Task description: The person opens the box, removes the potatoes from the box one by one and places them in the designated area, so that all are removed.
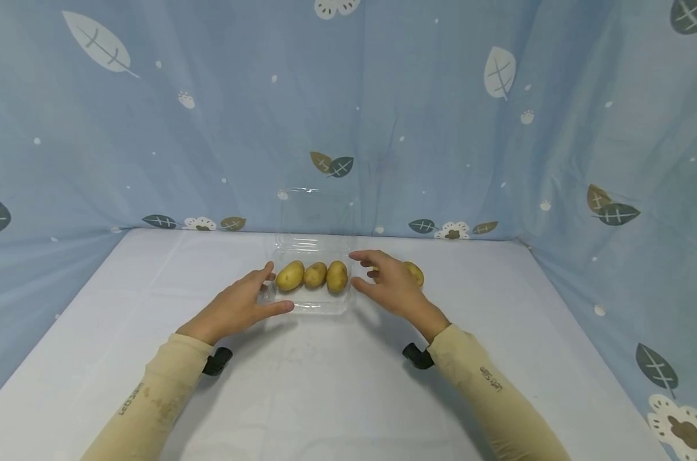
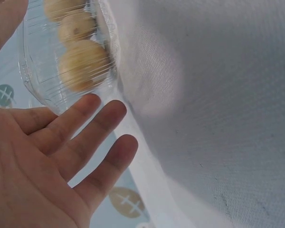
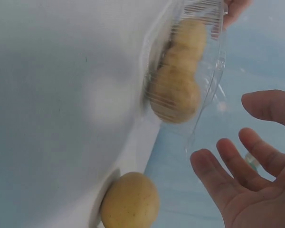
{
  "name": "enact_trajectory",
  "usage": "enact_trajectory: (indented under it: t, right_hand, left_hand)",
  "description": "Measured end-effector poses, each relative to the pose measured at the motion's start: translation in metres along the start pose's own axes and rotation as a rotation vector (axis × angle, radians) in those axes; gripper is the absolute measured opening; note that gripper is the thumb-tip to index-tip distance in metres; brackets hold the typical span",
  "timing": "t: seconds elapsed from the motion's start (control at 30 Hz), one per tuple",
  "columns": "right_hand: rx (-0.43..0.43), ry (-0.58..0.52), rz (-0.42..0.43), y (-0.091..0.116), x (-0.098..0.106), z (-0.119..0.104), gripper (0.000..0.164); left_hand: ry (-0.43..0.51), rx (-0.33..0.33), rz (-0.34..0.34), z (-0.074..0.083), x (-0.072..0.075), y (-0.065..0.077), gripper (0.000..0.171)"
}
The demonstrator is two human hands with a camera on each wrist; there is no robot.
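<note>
A clear plastic clamshell box (image 1: 319, 308) lies on the table with its transparent lid (image 1: 316, 214) raised at the back. Three potatoes sit side by side in it: the left potato (image 1: 290, 276), the middle potato (image 1: 315, 275) and the right potato (image 1: 337, 276). My left hand (image 1: 236, 307) is at the box's left end, fingers spread and thumb by the front corner; whether it touches the plastic I cannot tell. Just off the right end, my right hand (image 1: 397, 285) holds nothing, its fingers (image 3: 232, 166) apart. Behind it lies another potato (image 3: 130, 202), partly hidden in the head view.
A white cloth (image 1: 325, 390) covers the table. Blue leaf-patterned curtain (image 1: 429, 128) hangs along the back and both sides, close behind the lid. Black wrist devices (image 1: 217, 362) show beneath both forearms.
</note>
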State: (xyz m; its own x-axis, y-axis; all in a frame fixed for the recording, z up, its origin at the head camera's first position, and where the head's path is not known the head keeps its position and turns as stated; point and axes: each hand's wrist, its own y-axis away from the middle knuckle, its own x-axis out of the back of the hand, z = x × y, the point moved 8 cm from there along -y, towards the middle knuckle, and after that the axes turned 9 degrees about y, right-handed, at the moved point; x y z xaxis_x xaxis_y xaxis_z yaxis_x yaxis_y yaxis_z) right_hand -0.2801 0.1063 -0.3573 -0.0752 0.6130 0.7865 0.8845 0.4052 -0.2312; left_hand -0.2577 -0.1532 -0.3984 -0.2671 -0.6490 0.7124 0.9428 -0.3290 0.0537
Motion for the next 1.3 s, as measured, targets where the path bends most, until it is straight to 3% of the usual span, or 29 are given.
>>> enact_trajectory:
  t: [0.3,0.73,0.9,1.3]
  right_hand:
    - [0.000,-0.052,-0.060,-0.013,-0.007,-0.006,0.052]
    - [-0.054,0.100,-0.122,-0.033,-0.017,-0.012,0.057]
    - [-0.040,0.104,-0.134,-0.037,-0.021,-0.015,0.056]
    - [-0.105,0.245,-0.247,-0.044,-0.039,-0.028,0.058]
  left_hand:
    - [-0.001,0.013,-0.005,-0.002,-0.001,-0.002,0.112]
    - [0.000,0.012,-0.002,-0.002,-0.001,-0.001,0.110]
    - [-0.002,0.013,-0.004,-0.002,-0.001,-0.002,0.110]
    - [0.008,0.018,-0.001,-0.003,-0.001,-0.001,0.111]
